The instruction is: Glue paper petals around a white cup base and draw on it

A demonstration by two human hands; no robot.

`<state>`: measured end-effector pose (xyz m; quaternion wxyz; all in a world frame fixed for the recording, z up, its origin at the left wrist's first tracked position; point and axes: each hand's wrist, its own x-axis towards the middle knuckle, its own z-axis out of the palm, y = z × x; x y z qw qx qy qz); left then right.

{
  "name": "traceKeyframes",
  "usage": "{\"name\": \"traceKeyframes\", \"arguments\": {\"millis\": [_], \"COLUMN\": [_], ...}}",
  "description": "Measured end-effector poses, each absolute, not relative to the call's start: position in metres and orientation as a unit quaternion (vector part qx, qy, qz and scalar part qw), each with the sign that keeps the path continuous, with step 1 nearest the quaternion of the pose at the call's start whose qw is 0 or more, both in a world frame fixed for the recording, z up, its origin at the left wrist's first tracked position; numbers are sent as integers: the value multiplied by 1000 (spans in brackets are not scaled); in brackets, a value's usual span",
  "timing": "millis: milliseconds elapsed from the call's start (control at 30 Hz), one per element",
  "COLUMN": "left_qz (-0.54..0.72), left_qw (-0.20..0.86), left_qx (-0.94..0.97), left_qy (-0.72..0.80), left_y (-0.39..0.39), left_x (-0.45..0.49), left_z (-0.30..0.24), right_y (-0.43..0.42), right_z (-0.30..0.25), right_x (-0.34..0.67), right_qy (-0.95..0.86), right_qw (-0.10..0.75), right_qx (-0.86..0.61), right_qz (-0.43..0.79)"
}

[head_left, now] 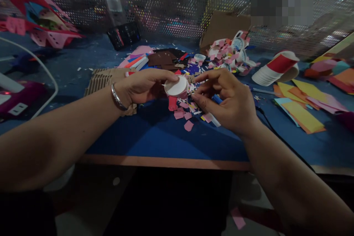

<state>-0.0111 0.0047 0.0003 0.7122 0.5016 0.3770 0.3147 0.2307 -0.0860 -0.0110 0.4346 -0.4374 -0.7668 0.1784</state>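
My left hand grips a cut-off paper cup bottom with its thumb on the white round face. Pink paper shows along the lower side of the cup piece, and a red tab hangs below it. Just right of it is my right hand, fingers curled with index finger and thumb apart; I see nothing held between them. Under and behind both hands lie pink paper scraps and other small cuttings. Corrugated cardboard lies beyond my left wrist.
Stacked paper cups lie on the right, behind coloured paper sheets. A heap of cup cuttings sits near a cardboard piece. A phone leans by the bottle. A purple power strip and white cable are left.
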Motion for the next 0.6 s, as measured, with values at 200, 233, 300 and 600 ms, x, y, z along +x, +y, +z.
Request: {"name": "traceKeyframes", "arguments": {"millis": [200,233,300,600], "left_qz": [350,352,354,361], "left_qw": [698,700,704,696], "left_qx": [495,489,475,490], "left_qy": [380,384,391,381], "left_y": [12,12,10,10], "left_x": [-19,-19,-18,-15], "left_z": [2,3,5,6], "right_y": [-80,-79,-77,-75], "right_z": [-16,-16,-17,-17], "right_x": [235,235,234,234], "right_qy": [-772,-774,-779,-789], "right_qw": [426,427,427,382], "right_qx": [-451,-447,-438,-453], "right_qz": [139,139,140,164]}}
